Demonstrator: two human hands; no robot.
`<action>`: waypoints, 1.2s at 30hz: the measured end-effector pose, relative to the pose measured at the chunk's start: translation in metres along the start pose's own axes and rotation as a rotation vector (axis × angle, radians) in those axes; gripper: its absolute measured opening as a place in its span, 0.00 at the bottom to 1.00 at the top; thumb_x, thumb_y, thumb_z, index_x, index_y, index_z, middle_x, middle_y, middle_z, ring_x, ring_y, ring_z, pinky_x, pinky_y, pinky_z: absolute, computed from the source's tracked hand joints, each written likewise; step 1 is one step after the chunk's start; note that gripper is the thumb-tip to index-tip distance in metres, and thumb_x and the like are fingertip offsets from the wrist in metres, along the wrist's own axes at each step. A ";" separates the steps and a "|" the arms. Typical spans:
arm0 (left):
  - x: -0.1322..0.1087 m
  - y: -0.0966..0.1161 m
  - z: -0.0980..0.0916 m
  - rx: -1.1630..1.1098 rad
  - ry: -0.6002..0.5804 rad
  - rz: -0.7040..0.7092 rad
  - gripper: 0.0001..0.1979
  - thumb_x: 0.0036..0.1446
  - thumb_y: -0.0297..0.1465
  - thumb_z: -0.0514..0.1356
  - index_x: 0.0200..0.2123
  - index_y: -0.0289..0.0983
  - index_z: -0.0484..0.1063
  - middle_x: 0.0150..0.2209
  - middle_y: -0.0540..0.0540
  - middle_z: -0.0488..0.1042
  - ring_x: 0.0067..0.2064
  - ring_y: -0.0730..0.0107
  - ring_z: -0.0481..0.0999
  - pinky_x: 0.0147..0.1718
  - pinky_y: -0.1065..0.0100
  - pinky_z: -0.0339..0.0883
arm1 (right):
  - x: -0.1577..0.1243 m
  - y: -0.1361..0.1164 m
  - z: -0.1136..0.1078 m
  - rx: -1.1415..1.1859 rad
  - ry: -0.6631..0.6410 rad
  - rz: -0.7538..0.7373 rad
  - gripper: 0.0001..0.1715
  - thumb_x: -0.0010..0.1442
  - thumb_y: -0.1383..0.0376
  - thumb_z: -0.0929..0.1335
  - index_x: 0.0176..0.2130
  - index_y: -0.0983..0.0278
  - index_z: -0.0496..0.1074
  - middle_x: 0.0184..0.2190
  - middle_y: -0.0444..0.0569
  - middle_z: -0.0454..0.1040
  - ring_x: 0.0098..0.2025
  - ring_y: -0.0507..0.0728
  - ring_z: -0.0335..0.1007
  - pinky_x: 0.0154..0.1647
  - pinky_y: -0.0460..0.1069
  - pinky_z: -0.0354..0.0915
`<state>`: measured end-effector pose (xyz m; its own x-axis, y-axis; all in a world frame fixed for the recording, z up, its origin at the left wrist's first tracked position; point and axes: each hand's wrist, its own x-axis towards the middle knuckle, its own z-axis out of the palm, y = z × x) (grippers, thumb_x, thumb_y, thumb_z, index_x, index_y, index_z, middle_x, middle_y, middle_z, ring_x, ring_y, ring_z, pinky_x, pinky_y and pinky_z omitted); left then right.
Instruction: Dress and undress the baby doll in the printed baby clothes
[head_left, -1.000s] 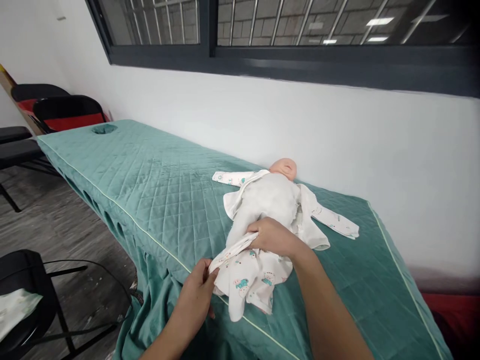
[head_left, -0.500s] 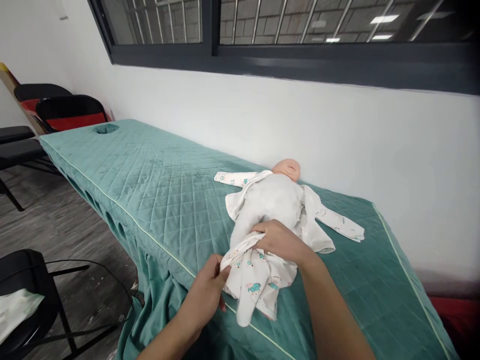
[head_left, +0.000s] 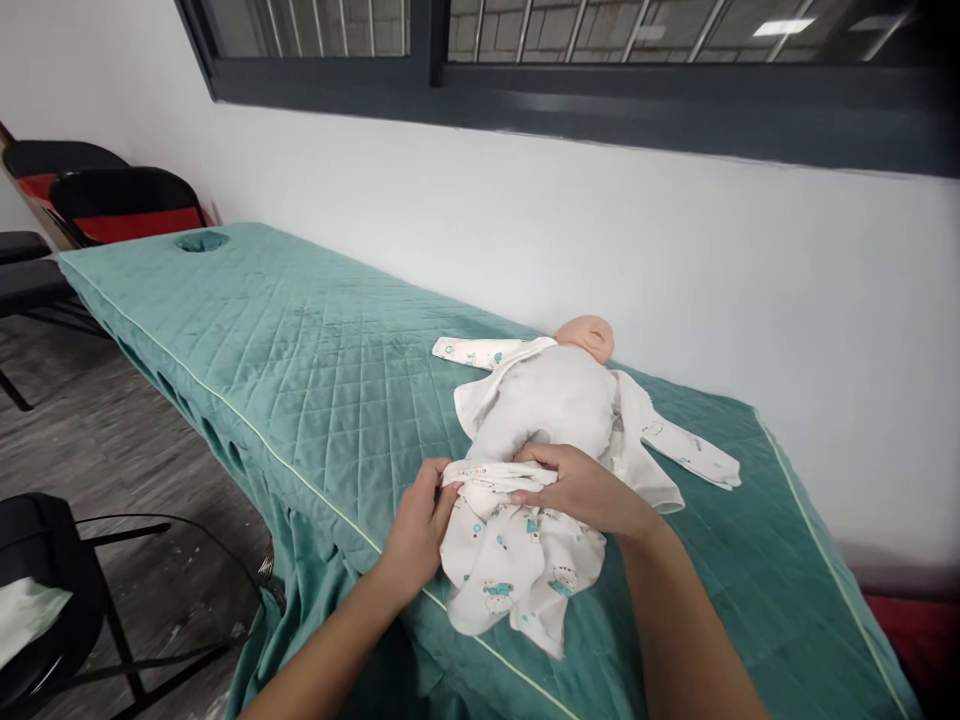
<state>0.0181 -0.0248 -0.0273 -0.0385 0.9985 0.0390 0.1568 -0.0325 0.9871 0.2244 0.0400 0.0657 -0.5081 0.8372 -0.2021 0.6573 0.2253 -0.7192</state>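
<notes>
A baby doll (head_left: pixel 555 392) with a soft white body lies on its back, its head toward the wall. An open white printed baby shirt (head_left: pixel 480 352) is spread beneath it, sleeves out to both sides. White printed baby pants (head_left: pixel 499 560) are around the doll's lower legs, which they hide. My left hand (head_left: pixel 420 515) pinches the waistband at its left side. On the right, my right hand (head_left: pixel 581 485) grips the waistband, fingers partly tucked inside it between the legs.
The doll lies on a long bed with a green quilted cover (head_left: pixel 330 370) and a face hole (head_left: pixel 201 242) at the far end. A white wall (head_left: pixel 712 270) and window run behind. Black folding chairs (head_left: pixel 124 205) stand left; a near chair (head_left: pixel 45 570) holds a pale cloth.
My left hand has moved up, pulling the left side of the waistband higher along the doll's leg. The pants hang wider below. The view has shifted slightly.
</notes>
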 end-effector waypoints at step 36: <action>0.112 0.006 0.018 0.289 0.017 0.573 0.09 0.66 0.33 0.49 0.43 0.39 0.67 0.42 0.46 0.70 0.43 0.67 0.71 0.42 0.67 0.65 | 0.001 -0.001 0.003 0.053 0.145 0.043 0.20 0.54 0.61 0.70 0.48 0.58 0.74 0.47 0.47 0.78 0.48 0.64 0.72 0.48 0.55 0.65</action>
<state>0.0325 0.0880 -0.0197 0.1150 0.8253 0.5529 0.4164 -0.5454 0.7274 0.2221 0.0389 0.0640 -0.3920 0.9097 -0.1375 0.6442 0.1647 -0.7469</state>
